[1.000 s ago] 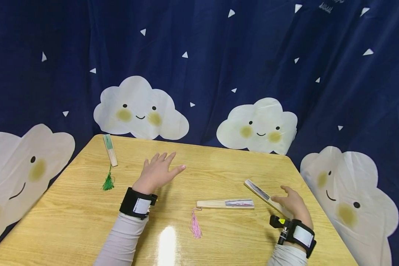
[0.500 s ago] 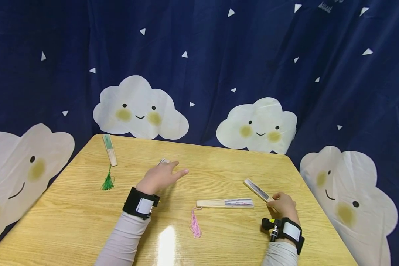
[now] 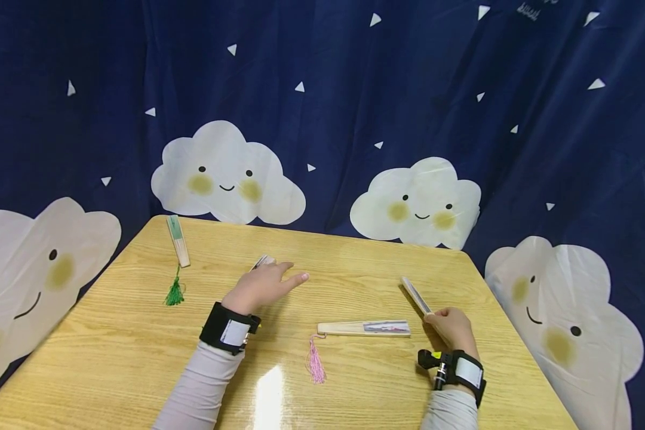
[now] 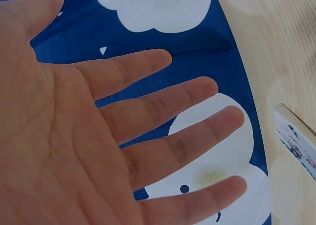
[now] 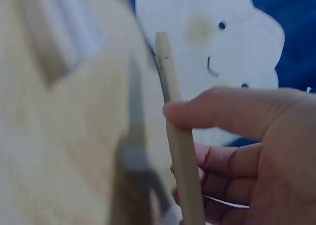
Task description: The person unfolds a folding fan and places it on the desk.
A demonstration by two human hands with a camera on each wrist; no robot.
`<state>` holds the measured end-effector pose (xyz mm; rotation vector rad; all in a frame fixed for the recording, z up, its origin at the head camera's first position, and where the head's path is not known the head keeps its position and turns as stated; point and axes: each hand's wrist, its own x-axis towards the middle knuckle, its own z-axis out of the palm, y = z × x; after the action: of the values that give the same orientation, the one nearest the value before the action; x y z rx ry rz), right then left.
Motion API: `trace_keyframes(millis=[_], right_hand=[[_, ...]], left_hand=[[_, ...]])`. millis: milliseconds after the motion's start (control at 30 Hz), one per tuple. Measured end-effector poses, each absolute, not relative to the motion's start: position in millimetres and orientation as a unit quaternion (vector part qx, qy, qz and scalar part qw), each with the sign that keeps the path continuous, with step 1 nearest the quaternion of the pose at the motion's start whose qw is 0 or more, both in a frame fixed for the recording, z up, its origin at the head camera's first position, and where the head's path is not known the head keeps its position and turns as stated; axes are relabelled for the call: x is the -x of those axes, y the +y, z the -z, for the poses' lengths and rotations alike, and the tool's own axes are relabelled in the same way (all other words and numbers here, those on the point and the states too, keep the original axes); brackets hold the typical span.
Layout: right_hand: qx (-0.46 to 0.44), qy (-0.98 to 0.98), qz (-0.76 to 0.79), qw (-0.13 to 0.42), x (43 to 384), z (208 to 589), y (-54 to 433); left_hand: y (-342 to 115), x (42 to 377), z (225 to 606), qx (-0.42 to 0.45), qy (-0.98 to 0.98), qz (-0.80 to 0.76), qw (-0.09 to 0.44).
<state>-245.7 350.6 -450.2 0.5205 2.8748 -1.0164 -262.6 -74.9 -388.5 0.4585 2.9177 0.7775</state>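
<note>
My right hand [image 3: 454, 327] pinches a folded hand fan [image 3: 415, 295] between thumb and fingers. That fan's far end points away, tilted up off the table, and its shadow shows in the right wrist view. My left hand [image 3: 260, 286], palm down with fingers extended, hovers over another folded fan [image 3: 262, 261]; only its printed end shows past the knuckles. In the left wrist view a printed fan [image 4: 298, 141] lies beyond the fingertips. Between the hands rests a folded fan [image 3: 364, 328] with a pink tassel [image 3: 316, 361].
A green-topped folded fan [image 3: 178, 242] with a green tassel [image 3: 175, 292] lies at the back left of the wooden table [image 3: 113, 346]. Behind the table's far edge hangs a dark blue curtain [image 3: 333, 119] with white clouds.
My right hand has closed on the right-hand fan, moved left and raised its far end. My left hand has shifted slightly right and lowered, and a fan's end now shows beyond it.
</note>
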Motion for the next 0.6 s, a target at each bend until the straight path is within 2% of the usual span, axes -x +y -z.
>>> trace_keyframes(millis=[400, 500, 600], right_hand=[[-0.091, 0.858, 0.504, -0.021, 263, 409, 299], [-0.072, 0.798, 0.597, -0.037, 265, 399, 284], [-0.042, 0.716, 0.696, -0.042, 266, 390, 269]], left_hand=[[-68, 261, 392, -0.156, 0.957, -0.24, 0.05], [-64, 260, 391, -0.152, 0.959, -0.235, 0.037], [-59, 261, 390, -0.146, 0.96, -0.238, 0.002]])
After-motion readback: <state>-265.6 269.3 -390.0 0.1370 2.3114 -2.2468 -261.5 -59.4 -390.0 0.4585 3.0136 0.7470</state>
